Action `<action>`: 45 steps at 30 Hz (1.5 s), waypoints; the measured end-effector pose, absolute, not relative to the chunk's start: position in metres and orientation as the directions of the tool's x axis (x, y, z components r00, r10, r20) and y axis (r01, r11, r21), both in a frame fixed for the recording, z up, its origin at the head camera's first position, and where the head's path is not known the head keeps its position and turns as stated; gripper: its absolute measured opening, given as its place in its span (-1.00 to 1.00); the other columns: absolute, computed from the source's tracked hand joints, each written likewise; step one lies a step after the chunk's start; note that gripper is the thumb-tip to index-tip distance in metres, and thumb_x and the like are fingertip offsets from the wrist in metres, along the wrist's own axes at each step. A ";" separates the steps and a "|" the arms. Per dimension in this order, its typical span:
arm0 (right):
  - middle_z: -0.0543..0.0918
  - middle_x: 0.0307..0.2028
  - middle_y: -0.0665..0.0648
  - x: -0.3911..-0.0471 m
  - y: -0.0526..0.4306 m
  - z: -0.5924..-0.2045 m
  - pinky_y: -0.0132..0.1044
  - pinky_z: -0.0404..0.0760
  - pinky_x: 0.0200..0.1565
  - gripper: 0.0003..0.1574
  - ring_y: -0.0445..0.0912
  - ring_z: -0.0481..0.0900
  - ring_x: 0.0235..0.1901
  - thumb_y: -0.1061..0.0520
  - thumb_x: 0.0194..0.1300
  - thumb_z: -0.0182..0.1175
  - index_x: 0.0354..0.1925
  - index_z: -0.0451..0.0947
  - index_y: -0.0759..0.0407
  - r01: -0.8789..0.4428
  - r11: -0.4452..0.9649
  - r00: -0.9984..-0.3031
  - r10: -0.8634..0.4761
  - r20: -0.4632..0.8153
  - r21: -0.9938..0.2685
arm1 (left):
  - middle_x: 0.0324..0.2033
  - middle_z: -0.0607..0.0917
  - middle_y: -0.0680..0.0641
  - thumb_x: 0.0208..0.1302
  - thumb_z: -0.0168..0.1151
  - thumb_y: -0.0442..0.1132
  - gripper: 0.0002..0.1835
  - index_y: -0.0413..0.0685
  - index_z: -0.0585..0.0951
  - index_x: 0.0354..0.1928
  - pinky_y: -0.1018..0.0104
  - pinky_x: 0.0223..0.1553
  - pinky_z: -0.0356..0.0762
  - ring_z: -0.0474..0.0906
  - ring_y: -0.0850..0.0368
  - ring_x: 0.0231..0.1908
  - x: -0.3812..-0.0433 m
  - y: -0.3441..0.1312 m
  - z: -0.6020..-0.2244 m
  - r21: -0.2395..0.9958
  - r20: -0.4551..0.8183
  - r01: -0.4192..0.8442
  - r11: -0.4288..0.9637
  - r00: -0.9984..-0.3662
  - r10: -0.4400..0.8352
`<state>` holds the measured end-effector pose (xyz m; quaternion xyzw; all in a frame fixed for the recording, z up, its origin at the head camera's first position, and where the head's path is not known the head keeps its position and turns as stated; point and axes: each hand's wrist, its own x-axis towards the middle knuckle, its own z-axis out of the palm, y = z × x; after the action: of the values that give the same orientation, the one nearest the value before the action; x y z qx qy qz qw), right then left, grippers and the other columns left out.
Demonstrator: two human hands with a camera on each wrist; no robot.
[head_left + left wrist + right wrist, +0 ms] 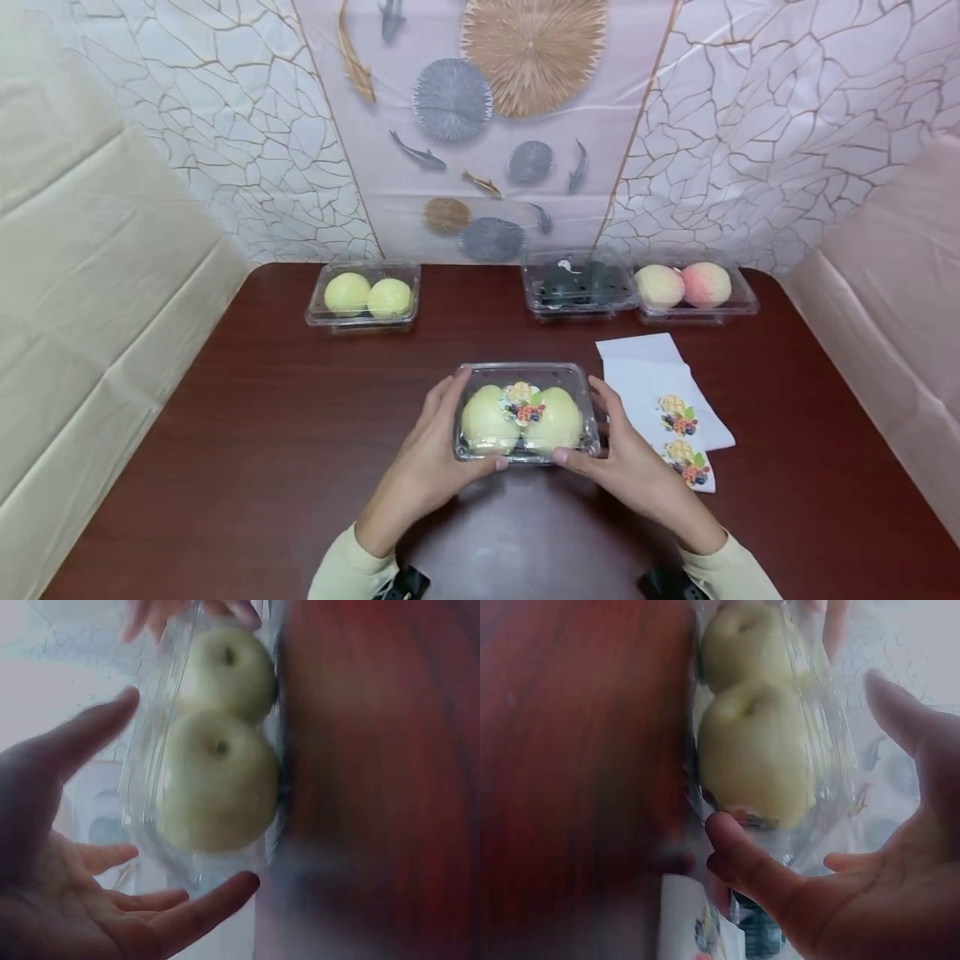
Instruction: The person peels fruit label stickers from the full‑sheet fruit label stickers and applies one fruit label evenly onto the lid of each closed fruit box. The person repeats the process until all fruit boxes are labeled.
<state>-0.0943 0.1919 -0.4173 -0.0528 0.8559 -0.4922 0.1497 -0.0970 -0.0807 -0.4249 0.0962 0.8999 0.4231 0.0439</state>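
A clear plastic clamshell box (pixel 525 373) with two pale green apples (pixel 217 787) stands in front of me. A fruit-print sticker (pixel 522 403) is on its lid. My left hand (pixel 435 450) holds the box's left side, its thumb at the front edge and its fingers along the side. My right hand (pixel 637 462) holds the opposite side in the same way, thumb at the front corner. Both wrist views show the fingers spread around the box ends, with the apples (pixel 757 750) visible through the plastic.
White sheets (pixel 645 375) with fruit-print stickers (pixel 678 415) lie to the right on the dark table (pixel 225 467). Along the back stand clear boxes: yellow-green fruits (pixel 367 296) at left, dark fruits (pixel 577 283) right of centre, and peaches (pixel 682 286) at right.
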 end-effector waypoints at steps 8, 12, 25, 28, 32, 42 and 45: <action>0.21 0.53 0.52 -0.090 0.184 -0.420 0.29 0.27 0.41 0.52 0.32 0.24 0.50 -0.02 0.13 0.65 0.65 -0.18 0.28 -0.032 0.538 -0.971 -0.218 -0.102 -0.843 | 0.61 0.17 -0.23 0.07 0.69 -0.02 0.19 -0.07 0.19 0.66 -0.48 0.35 0.28 0.31 -0.36 0.48 -0.093 -0.073 -0.425 0.789 0.001 0.114 0.604 -0.983 0.185; 0.19 0.55 0.52 -0.095 0.175 -0.415 0.31 0.29 0.42 0.45 0.35 0.21 0.52 0.03 0.15 0.63 0.64 -0.13 0.32 -0.080 0.568 -0.975 -0.216 -0.054 -0.819 | 0.62 0.15 -0.26 0.06 0.70 -0.06 0.19 -0.16 0.19 0.65 -0.31 0.39 0.36 0.28 -0.34 0.50 -0.095 -0.079 -0.421 0.790 0.013 0.116 0.602 -0.985 0.173; 0.19 0.53 0.56 -0.114 0.160 -0.424 0.30 0.34 0.41 0.38 0.36 0.23 0.51 -0.05 0.24 0.57 0.63 -0.10 0.33 -0.120 0.624 -0.966 -0.254 -0.056 -0.772 | 0.58 0.20 -0.38 0.12 0.63 0.11 0.17 -0.16 0.20 0.64 -0.52 0.29 0.33 0.35 -0.49 0.41 -0.112 -0.103 -0.418 0.686 -0.029 0.130 0.715 -0.978 0.206; 0.16 0.55 0.54 -0.121 0.156 -0.426 0.31 0.32 0.42 0.38 0.35 0.19 0.53 -0.10 0.27 0.55 0.65 -0.13 0.30 -0.124 0.631 -0.963 -0.261 -0.059 -0.766 | 0.59 0.19 -0.36 0.15 0.61 0.12 0.15 -0.13 0.19 0.65 -0.44 0.31 0.37 0.36 -0.49 0.40 -0.117 -0.107 -0.417 0.654 -0.011 0.147 0.742 -0.979 0.203; 0.20 0.52 0.53 -0.130 0.150 -0.427 0.29 0.34 0.41 0.38 0.34 0.23 0.51 -0.13 0.28 0.54 0.66 -0.11 0.30 -0.141 0.654 -0.970 -0.242 -0.030 -0.743 | 0.59 0.22 -0.31 0.14 0.63 0.08 0.04 -0.08 0.35 0.59 -0.33 0.27 0.48 0.30 -0.37 0.48 -0.124 -0.109 -0.416 0.560 0.101 0.237 0.794 -0.971 0.218; 0.46 0.30 0.40 -0.129 0.137 -0.418 0.20 0.53 0.25 -0.15 0.28 0.43 0.31 0.07 0.24 0.57 0.36 0.48 0.37 -0.395 0.782 -0.911 -0.265 0.317 -0.483 | 0.47 0.50 -0.14 0.16 0.55 0.26 -0.14 0.11 0.55 0.46 -0.22 0.11 0.60 0.51 -0.19 0.36 -0.140 -0.115 -0.414 0.280 0.225 0.339 0.898 -0.933 0.282; 0.55 0.26 0.37 -0.127 0.132 -0.413 0.19 0.60 0.16 -0.36 0.26 0.53 0.24 0.06 0.30 0.52 0.22 0.60 0.35 -0.462 0.809 -0.875 -0.346 0.340 -0.364 | 0.47 0.50 -0.12 0.17 0.53 0.27 -0.14 0.11 0.55 0.47 -0.21 0.12 0.59 0.52 -0.18 0.35 -0.147 -0.120 -0.413 0.232 0.226 0.330 0.915 -0.933 0.279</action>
<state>-0.1271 0.1322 -0.4127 -0.2143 0.9422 -0.2228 -0.1296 -0.1475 -0.1205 -0.4125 0.1563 0.9739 0.1343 -0.0946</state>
